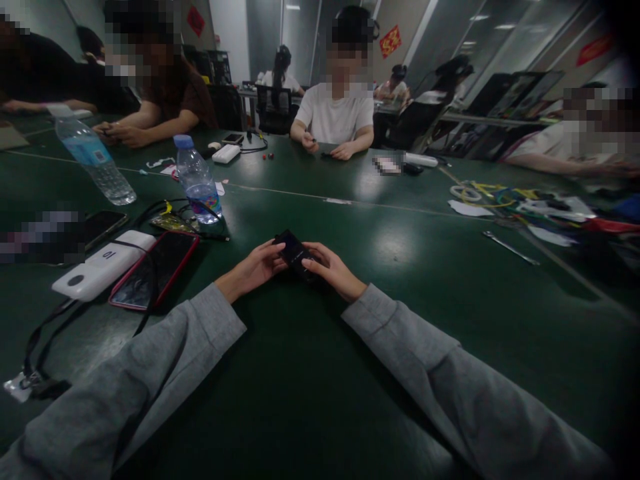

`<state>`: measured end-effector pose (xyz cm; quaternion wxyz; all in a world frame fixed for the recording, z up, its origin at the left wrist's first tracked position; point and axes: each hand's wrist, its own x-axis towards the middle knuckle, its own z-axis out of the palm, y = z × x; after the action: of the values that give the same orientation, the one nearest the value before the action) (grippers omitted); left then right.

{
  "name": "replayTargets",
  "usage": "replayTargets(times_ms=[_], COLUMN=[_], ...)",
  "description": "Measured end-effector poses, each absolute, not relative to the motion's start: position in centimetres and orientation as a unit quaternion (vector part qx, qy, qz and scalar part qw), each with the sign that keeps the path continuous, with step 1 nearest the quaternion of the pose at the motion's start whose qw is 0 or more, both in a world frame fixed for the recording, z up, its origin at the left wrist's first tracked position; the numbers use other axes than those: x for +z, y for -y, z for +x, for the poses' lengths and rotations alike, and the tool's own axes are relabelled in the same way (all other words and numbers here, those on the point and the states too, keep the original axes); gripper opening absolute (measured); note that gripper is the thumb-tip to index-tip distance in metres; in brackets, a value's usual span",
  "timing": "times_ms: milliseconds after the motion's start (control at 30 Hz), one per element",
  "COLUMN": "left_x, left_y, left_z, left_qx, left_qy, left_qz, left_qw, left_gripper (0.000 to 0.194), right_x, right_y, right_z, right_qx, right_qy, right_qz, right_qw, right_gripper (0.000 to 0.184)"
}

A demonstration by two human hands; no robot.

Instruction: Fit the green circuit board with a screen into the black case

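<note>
Black device (295, 252): left hand (254, 268), right hand (336, 268) grip edges.

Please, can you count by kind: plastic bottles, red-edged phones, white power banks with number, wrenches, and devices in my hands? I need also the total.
Plastic bottles: 2
Red-edged phone: 1
Numbered white power bank: 1
Wrench: 1
Black device in left hand and right hand: 1
Total: 6

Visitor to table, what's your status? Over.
Both hands, left and right, on small black device. Red-edged phone and clear bottle off left. Nothing between hands and device.
</note>
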<state>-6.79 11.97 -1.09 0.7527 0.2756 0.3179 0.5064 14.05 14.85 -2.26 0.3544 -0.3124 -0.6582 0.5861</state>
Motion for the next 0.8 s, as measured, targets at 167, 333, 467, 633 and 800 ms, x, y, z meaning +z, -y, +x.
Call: replayTargets(times_ms=[167, 333, 467, 633, 800], left_x=[-1.23, -1.37, -1.53, -1.8, -1.95], left_y=[-12.08, -12.14, -12.21, -12.3, -12.33], left_z=[-6.82, -6.9, -6.83, -6.77, -6.85], left_qx=[0.501, 0.5, 0.505, 0.51, 0.512], left_qy=[-0.313, -0.313, -0.315, -0.316, -0.316], left_qz=[0.287, 0.291, 0.29, 0.287, 0.29], left_qw=[0.754, 0.753, 0.749, 0.747, 0.744], left_gripper=[0.02, 0.021, 0.022, 0.024, 0.025], right_x=[-2.32, -2.3, -2.3, -2.34, -2.39], right_y=[-14.97, -14.92, -14.96, -15.04, -15.07], right_z=[14.12, 14.18, 14.2, 14.16, 14.23], right_qx=[0.593, 0.596, 0.594, 0.59, 0.598], right_qy=[0.652, 0.647, 0.65, 0.651, 0.646], right_qz=[-0.309, -0.314, -0.314, -0.319, -0.314], right_qw=[0.357, 0.357, 0.354, 0.354, 0.355], right_gripper=[0.049, 0.05, 0.05, 0.051, 0.05])
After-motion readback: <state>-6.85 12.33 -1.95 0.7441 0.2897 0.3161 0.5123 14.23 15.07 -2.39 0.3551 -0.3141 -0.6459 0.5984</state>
